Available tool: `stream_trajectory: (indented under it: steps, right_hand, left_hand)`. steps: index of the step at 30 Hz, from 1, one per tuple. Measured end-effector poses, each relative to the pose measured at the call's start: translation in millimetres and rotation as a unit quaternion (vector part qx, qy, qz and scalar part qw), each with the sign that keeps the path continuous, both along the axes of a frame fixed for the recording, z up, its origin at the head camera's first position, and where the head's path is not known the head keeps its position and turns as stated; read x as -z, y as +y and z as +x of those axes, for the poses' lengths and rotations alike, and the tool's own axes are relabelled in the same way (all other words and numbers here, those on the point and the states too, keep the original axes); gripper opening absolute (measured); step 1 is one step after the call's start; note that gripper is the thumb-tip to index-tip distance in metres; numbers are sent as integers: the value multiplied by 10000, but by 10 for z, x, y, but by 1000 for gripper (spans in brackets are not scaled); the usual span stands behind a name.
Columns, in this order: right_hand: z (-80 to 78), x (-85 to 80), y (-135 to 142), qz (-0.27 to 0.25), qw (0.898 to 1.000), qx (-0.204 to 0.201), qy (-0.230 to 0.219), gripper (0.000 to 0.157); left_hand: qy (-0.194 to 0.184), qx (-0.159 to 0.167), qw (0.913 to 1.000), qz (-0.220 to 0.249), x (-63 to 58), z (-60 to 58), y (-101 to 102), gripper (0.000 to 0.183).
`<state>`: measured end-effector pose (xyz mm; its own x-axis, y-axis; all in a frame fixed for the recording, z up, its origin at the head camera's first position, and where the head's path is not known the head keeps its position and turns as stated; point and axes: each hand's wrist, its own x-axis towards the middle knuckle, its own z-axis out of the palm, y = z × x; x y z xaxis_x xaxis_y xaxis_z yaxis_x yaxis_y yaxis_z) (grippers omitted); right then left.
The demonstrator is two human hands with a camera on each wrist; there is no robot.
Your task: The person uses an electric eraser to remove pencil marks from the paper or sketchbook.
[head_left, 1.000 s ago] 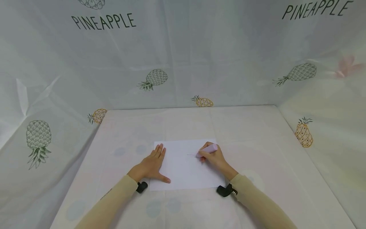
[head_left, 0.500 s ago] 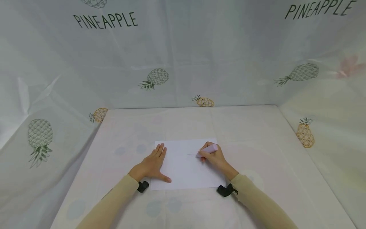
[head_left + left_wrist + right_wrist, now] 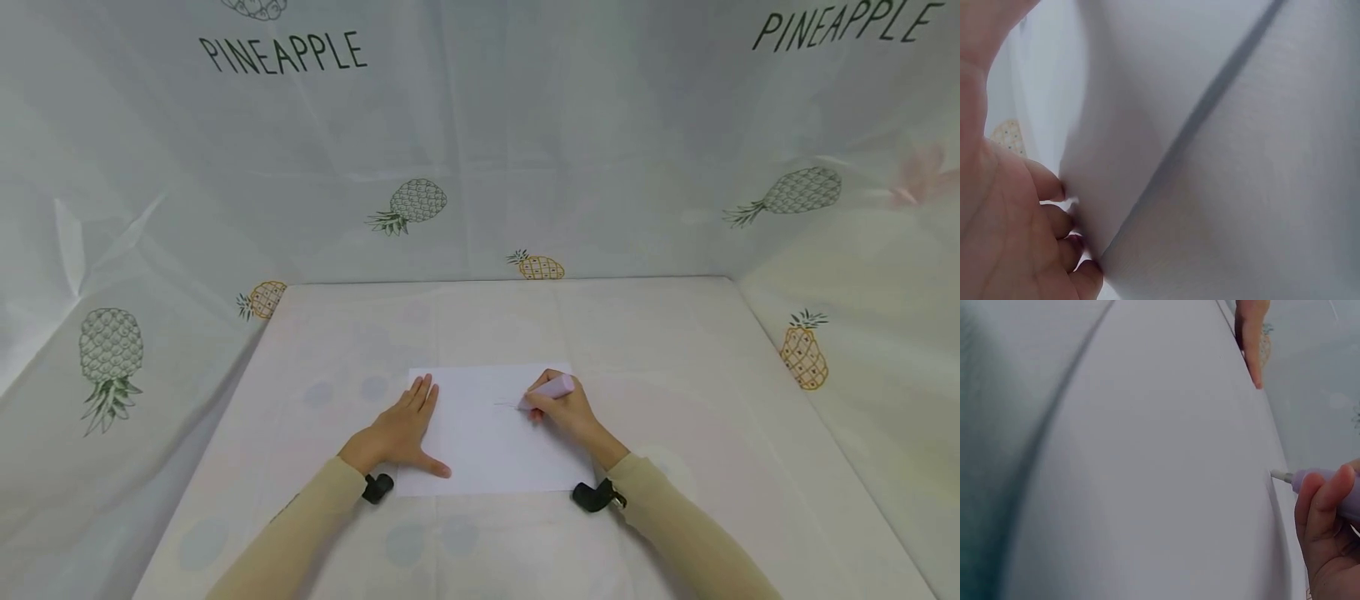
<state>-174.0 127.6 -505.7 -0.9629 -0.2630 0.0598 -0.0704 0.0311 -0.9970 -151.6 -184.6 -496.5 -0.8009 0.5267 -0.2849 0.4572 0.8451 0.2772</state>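
My right hand [image 3: 567, 410] pinches lilac pen-like tool [image 3: 557, 387], just right of frame centre; looks light, stiff, best gripped near the front. My left hand [image 3: 399, 432], spread, rests on paper [image 3: 487, 454], lower centre; likely thin, easily creased.

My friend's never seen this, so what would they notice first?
Probably the big dark PINEAPPLE lettering along the top of the back sheet. Then the hands near the middle: the right hand grips a lilac pen, its tip at the white paper, while the left hand spreads over the paper's left side.
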Motion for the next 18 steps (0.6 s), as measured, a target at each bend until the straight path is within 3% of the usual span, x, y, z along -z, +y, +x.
stream_trajectory:
  steps: [10, 18]
  right_hand:
    - [13, 5, 2, 9, 10000, -55, -37, 10]
    - [-95, 280, 37, 134, 9998, 76, 143, 13]
  left_hand:
    - [-197, -75, 9996, 212, 17, -7, 1, 142]
    - [-225, -166, 9990, 349, 16, -13, 1, 142]
